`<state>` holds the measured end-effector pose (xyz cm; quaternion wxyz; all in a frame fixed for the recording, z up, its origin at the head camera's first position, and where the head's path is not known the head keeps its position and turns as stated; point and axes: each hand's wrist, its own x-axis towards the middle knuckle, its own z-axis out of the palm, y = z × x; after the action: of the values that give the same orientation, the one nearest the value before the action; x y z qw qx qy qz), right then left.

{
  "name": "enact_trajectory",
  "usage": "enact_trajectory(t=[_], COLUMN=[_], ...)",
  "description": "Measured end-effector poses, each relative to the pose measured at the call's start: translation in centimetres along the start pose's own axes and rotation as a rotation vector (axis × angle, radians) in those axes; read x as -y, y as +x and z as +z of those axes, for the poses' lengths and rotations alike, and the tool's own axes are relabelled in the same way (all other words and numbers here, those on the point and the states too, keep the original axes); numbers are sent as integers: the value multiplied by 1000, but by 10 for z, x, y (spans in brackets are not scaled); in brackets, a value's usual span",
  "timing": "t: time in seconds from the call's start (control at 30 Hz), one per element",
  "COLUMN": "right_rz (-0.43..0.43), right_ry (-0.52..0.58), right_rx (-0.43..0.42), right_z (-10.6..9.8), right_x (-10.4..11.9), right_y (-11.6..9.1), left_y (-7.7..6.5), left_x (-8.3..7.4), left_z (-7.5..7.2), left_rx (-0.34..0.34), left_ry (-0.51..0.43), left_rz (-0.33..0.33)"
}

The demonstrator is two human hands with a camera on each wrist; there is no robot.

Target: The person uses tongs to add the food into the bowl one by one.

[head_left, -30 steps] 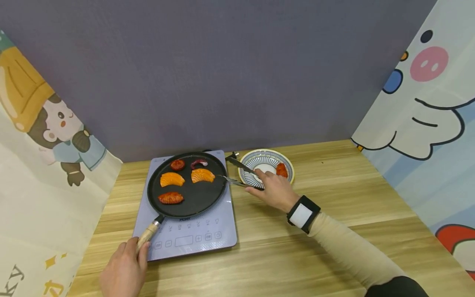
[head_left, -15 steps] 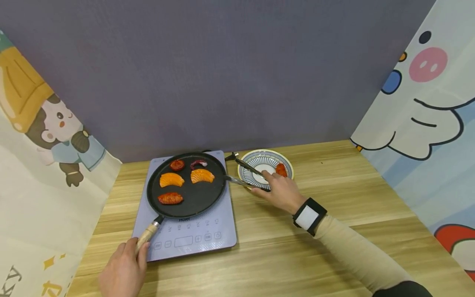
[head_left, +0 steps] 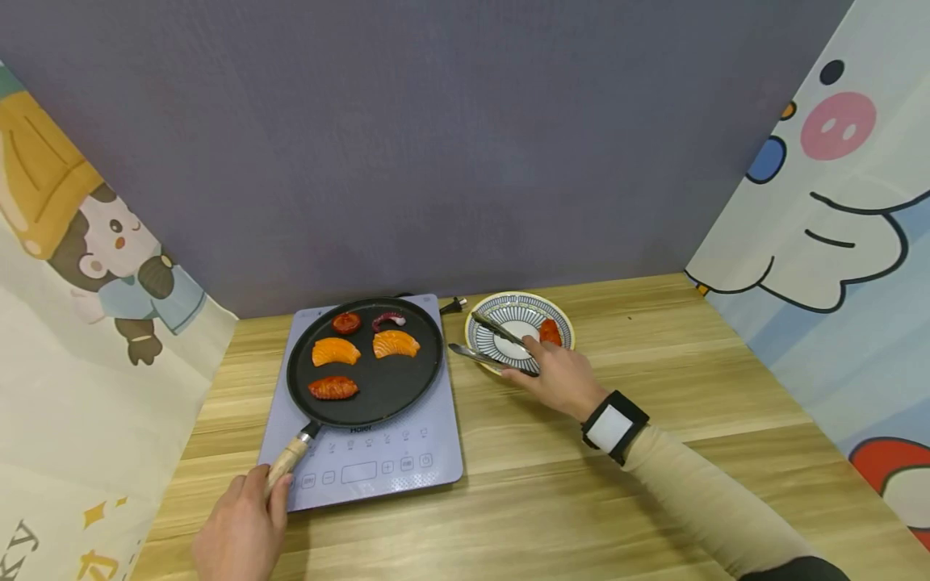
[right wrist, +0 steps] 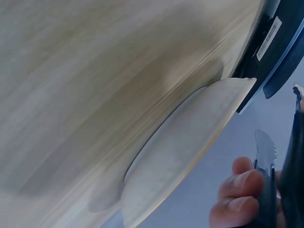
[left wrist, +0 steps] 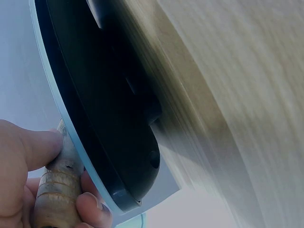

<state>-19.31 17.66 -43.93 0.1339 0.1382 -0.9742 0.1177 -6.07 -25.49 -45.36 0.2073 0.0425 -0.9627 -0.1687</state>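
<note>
My left hand (head_left: 241, 520) grips the wooden handle (head_left: 288, 460) of a round black frying pan (head_left: 392, 387), which sits on an induction cooker (head_left: 370, 472). In the pan lie two orange salmon slices (head_left: 336, 351), a tomato half (head_left: 346, 323), a small octopus tentacle (head_left: 388, 319) and a reddish-brown chicken wing (head_left: 333, 388). My right hand (head_left: 559, 378) holds metal tongs (head_left: 501, 331), their arms spread, over a patterned plate (head_left: 479, 311). A red-orange food piece (head_left: 550, 332) rests at the plate's right side. In the right wrist view, curled fingers (right wrist: 244, 183) wrap the tongs' dark handle.
A black power plug (head_left: 454, 305) lies behind, between cooker and plate. A grey wall (head_left: 465, 153) closes off the back of the wooden table (head_left: 617, 500). Cartoon-printed curtains (head_left: 835, 242) stand on both sides.
My right hand has drawn back to the right with the tongs, whose tips have left the pan's rim and are now over the plate's left side. The left hand and pan stay put.
</note>
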Motion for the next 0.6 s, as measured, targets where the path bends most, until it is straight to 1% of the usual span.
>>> enact_trajectory(t=[0.3,0.47,0.6], right_rz=[19,38,54], right_ry=[-6,3,-14], right_rx=[-24,-9,-6], right_z=[0,-2,-1], right_x=[-11,-16,-23], right_y=[-5,-10,-13], left_y=[0,0,0], left_x=[-1,-2,-2], left_z=[-2,-3,-4], left_rx=[12,18,16], left_ry=[3,6,3], left_rz=[-8,-7,-6])
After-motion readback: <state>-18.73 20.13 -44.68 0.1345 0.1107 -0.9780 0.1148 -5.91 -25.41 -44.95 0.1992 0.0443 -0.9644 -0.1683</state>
